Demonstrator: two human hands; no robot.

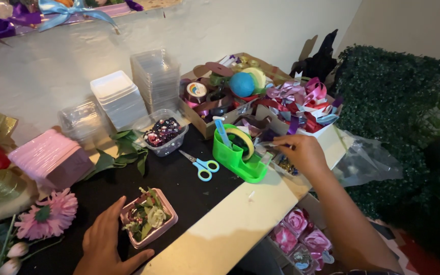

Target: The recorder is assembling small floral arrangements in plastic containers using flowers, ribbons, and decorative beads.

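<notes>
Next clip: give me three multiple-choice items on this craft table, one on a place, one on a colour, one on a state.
1. Where do the scissors lie?
A. Between the pink box and the green tape dispenser
B. Inside the cardboard box of ribbons
C. On the stack of white trays

2. What colour is the tape dispenser?
A. Red
B. Green
C. Black

3. What is the left hand doing?
A. Gripping the scissors
B. Resting against the pink box of small flowers
C. Raised off the table

Answers:
1 A, they lie flat on the dark table between the two.
2 B, its body is bright green.
3 B, the hand lies on the table with its fingers at the box's side.
</notes>
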